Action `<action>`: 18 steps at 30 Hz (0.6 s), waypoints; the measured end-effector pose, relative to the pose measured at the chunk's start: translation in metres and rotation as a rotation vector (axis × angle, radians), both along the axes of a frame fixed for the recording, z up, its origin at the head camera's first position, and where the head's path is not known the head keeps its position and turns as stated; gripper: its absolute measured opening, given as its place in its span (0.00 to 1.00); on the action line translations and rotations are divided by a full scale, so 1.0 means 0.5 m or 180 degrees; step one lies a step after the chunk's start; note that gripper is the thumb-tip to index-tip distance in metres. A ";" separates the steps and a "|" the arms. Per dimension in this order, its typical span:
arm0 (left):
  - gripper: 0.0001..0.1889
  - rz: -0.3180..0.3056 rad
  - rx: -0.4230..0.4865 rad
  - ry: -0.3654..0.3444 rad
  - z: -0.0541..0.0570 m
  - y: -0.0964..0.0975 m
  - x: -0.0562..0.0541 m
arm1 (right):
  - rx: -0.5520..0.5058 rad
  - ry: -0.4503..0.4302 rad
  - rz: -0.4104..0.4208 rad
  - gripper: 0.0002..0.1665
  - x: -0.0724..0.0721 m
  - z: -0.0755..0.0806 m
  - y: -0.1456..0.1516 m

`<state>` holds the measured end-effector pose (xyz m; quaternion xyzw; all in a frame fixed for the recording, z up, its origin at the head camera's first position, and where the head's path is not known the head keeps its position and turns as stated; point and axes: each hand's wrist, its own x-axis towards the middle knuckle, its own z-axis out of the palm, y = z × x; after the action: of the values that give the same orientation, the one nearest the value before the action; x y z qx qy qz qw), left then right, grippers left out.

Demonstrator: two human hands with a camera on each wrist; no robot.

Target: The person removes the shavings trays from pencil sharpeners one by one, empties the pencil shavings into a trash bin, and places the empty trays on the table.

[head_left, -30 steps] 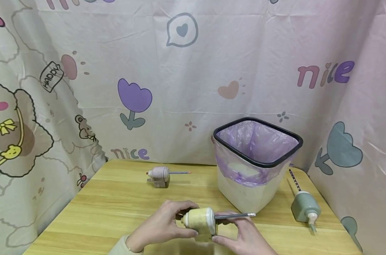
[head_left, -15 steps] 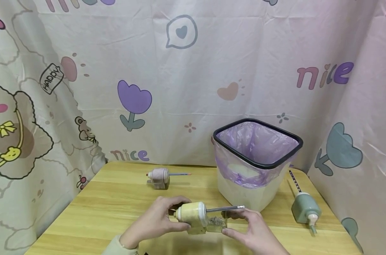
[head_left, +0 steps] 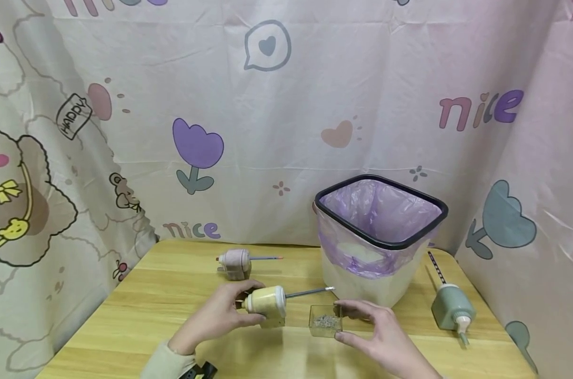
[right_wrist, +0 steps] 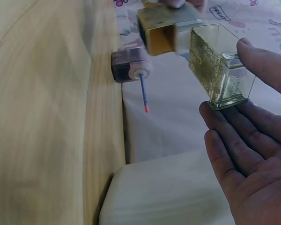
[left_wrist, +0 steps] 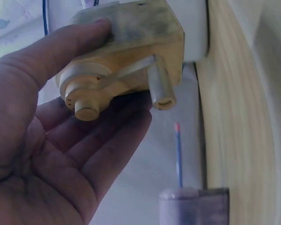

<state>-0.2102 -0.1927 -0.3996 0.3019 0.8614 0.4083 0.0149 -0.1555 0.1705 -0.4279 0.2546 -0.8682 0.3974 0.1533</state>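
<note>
My left hand (head_left: 222, 316) grips a yellow crank pencil sharpener (head_left: 266, 302) above the table, with a grey pencil (head_left: 310, 292) sticking out of its front to the right. In the left wrist view the crank handle (left_wrist: 160, 86) shows on the sharpener's back. My right hand (head_left: 373, 329) pinches a small clear shavings drawer (head_left: 325, 322) between thumb and fingers. Grey shavings (head_left: 325, 321) lie inside it. A gap separates drawer and sharpener; from the right wrist view the sharpener's drawer slot (right_wrist: 162, 40) is open and hollow.
Behind my right hand stands a white trash bin (head_left: 362, 284) with a black rim and purple liner. A pinkish-grey sharpener (head_left: 236, 263) holding a pencil sits at the back left. A green sharpener (head_left: 453, 308) with a dark pencil lies at the right on the wooden table (head_left: 139, 305).
The drawer has come out of the yellow sharpener, pulled right by my right hand. My left hand has carried the sharpener left and slightly farther from me.
</note>
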 end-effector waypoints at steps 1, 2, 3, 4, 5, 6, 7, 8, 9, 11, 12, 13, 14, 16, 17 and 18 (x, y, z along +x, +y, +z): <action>0.26 0.0051 -0.0050 0.0009 -0.003 -0.004 -0.006 | -0.0005 -0.0002 -0.0014 0.28 0.000 0.001 0.001; 0.26 0.0102 -0.0112 0.0027 -0.007 -0.008 -0.011 | -0.0008 -0.0014 -0.0025 0.28 -0.001 0.003 0.002; 0.26 0.0148 -0.0170 0.0038 -0.011 -0.011 -0.016 | -0.0009 -0.0022 -0.0030 0.28 -0.001 0.004 0.003; 0.26 0.0189 -0.0218 0.0040 -0.015 -0.014 -0.021 | -0.0012 -0.0033 -0.0037 0.28 -0.001 0.005 0.003; 0.27 0.0219 -0.0252 0.0029 -0.019 -0.017 -0.026 | -0.0033 -0.0069 -0.0052 0.28 -0.001 0.006 0.004; 0.27 0.0239 -0.0276 0.0019 -0.023 -0.019 -0.030 | -0.0051 -0.0101 -0.0070 0.28 -0.002 0.006 0.004; 0.27 0.0255 -0.0291 0.0008 -0.028 -0.022 -0.033 | -0.0052 -0.0120 -0.0079 0.28 -0.001 0.007 0.005; 0.27 0.0268 -0.0302 -0.0011 -0.032 -0.024 -0.036 | -0.0048 -0.0135 -0.0092 0.28 -0.001 0.007 0.005; 0.27 0.0272 -0.0301 -0.0027 -0.036 -0.026 -0.038 | -0.0051 -0.0144 -0.0102 0.28 -0.001 0.008 0.006; 0.28 0.0275 -0.0313 -0.0057 -0.044 -0.031 -0.042 | -0.0056 -0.0141 -0.0134 0.28 0.000 0.008 0.006; 0.28 0.0270 -0.0314 -0.0065 -0.047 -0.033 -0.043 | -0.0045 -0.0122 -0.0140 0.28 0.000 0.008 0.007; 0.28 0.0264 -0.0312 -0.0076 -0.050 -0.035 -0.044 | -0.0044 -0.0108 -0.0148 0.28 0.001 0.008 0.007; 0.28 0.0254 -0.0309 -0.0086 -0.053 -0.038 -0.045 | -0.0041 -0.0094 -0.0157 0.28 0.000 0.008 0.006; 0.28 0.0235 -0.0303 -0.0109 -0.058 -0.041 -0.046 | -0.0053 -0.0085 -0.0177 0.28 0.000 0.007 0.007; 0.28 0.0223 -0.0290 -0.0120 -0.060 -0.042 -0.047 | -0.0058 -0.0075 -0.0182 0.27 -0.001 0.006 0.006; 0.28 0.0217 -0.0283 -0.0128 -0.061 -0.043 -0.047 | -0.0056 -0.0064 -0.0187 0.27 -0.001 0.006 0.007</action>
<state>-0.2338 -0.2142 -0.4301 0.2631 0.8880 0.3759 0.0318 -0.1561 0.1738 -0.4249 0.2236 -0.8733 0.4029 0.1584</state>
